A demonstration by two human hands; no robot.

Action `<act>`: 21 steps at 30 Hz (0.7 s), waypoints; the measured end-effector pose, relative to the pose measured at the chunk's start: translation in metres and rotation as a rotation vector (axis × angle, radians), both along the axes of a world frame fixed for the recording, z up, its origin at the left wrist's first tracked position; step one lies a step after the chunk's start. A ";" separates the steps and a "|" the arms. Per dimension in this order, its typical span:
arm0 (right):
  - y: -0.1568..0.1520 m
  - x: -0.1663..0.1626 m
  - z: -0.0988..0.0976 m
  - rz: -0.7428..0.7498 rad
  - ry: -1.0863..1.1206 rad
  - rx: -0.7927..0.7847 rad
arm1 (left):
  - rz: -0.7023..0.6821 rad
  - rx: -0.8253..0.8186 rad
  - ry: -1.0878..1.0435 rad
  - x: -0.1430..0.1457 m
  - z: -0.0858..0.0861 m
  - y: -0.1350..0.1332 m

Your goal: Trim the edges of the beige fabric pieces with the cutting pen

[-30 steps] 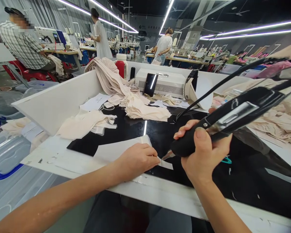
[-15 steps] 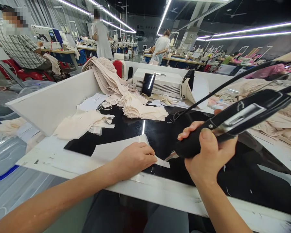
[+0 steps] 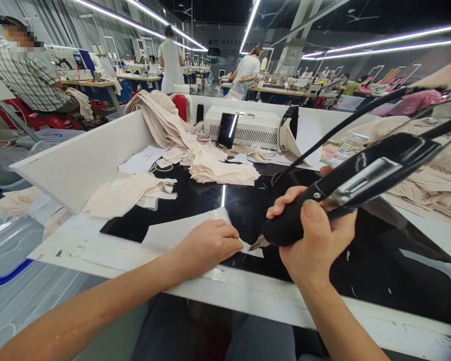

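My left hand (image 3: pixel 212 246) rests on a flat pale piece (image 3: pixel 173 233), paper or thin fabric, which lies on a glossy black board (image 3: pixel 135 225). Its fingers are closed and pinch the piece near its right end. In my right hand (image 3: pixel 319 240) is a thick black corded hand tool (image 3: pixel 364 175), gripped with fingers wrapped round it and held at a slant. The tool's pointed metal tip (image 3: pixel 258 243) is at the narrow right end of the piece, just beside my left fingertips. Whether tip and piece touch, I cannot tell.
Stacked beige fabric pieces (image 3: pixel 221 168) lie behind the board, with more fabric (image 3: pixel 122 195) at left. A phone (image 3: pixel 227 130) leans against a white vented box (image 3: pixel 248 125). Black cables (image 3: pixel 334 128) run right. Clear plastic bins (image 3: pixel 30 301) stand left. People work at sewing machines beyond.
My right hand has moved left and slightly down with the tool, bringing its metal tip to the pale piece's right end. My left hand has stayed in place.
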State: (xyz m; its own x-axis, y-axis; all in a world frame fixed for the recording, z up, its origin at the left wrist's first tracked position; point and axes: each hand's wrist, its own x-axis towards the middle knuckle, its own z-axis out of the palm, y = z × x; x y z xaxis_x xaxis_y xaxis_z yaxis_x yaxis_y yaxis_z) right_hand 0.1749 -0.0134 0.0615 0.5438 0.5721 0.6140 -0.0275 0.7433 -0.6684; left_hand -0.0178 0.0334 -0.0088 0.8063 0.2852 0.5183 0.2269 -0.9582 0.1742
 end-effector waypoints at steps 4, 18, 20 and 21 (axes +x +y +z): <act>-0.002 -0.003 -0.002 -0.004 -0.006 0.004 | -0.005 0.003 -0.003 0.000 0.000 0.001; -0.002 -0.007 0.000 -0.031 -0.037 -0.019 | -0.010 0.000 -0.021 -0.001 0.001 0.000; -0.003 -0.004 0.001 -0.039 -0.030 -0.035 | -0.009 -0.001 -0.010 -0.001 0.002 0.000; -0.004 -0.003 0.002 -0.048 -0.020 -0.037 | -0.008 -0.002 -0.006 -0.001 0.002 0.000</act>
State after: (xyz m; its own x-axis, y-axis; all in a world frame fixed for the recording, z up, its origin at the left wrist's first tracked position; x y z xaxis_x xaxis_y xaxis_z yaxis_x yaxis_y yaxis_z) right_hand 0.1724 -0.0171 0.0638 0.5591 0.5681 0.6038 0.0212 0.7183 -0.6954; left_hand -0.0185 0.0337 -0.0065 0.8055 0.2796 0.5225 0.2178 -0.9597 0.1779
